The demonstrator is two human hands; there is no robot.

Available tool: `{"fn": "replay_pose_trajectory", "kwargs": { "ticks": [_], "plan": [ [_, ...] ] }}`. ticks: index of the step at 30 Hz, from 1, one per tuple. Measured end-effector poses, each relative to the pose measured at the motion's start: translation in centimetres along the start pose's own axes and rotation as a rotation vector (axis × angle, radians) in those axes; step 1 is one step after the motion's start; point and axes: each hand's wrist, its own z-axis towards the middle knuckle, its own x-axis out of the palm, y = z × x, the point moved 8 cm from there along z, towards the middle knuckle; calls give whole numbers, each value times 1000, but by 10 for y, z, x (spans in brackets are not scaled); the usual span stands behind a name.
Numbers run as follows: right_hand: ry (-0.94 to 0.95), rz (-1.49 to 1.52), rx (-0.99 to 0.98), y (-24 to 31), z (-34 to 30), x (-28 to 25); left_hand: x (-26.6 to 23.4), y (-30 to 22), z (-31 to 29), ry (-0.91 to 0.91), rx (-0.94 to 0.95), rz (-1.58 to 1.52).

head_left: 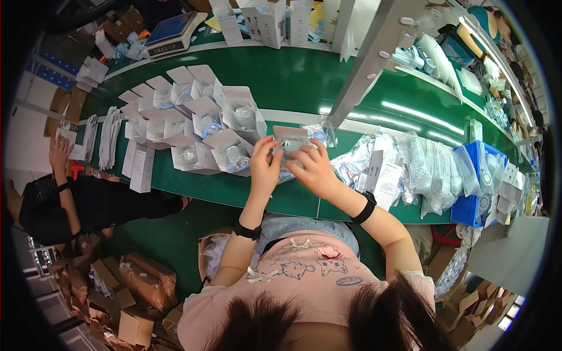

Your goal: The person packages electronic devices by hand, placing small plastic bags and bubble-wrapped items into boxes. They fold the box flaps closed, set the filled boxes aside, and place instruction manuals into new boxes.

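Note:
A small white box [290, 133] with its flap raised is between my hands at the table's near edge. Something clear and greyish lies inside it, partly covered by my fingers. My left hand [265, 166] is closed on the box's left side. Bent over its right side, my right hand [314, 170] has its fingertips at the opening. Just left of my hands stand several open white boxes [243, 105], each holding a clear wrapped item [235, 154]. Clear plastic bags with blue and white parts [355, 159] lie to the right.
Bubble-wrapped packs [417, 164] and a blue bin [462, 213] sit on the right of the green table [281, 76]. A slanted metal post [372, 58] rises beyond my right hand. At left, a co-worker's hand [59, 153] touches flat white cartons [109, 137]. Brown cardboard boxes [137, 326] lie on the floor.

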Motion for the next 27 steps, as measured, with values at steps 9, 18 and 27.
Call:
{"fn": "replay_pose_trajectory", "kwargs": {
  "ticks": [9,18,27],
  "plan": [
    [6,-38,80,15,3,7,-29,-31,-34,-88,66,-148],
    [-19,67,129,6,14,-7,-71,-108,-5,90,225,285],
    [252,-575,707,-301,-41,-25,-85,-126,-4,86,331,325]
  ]
}}
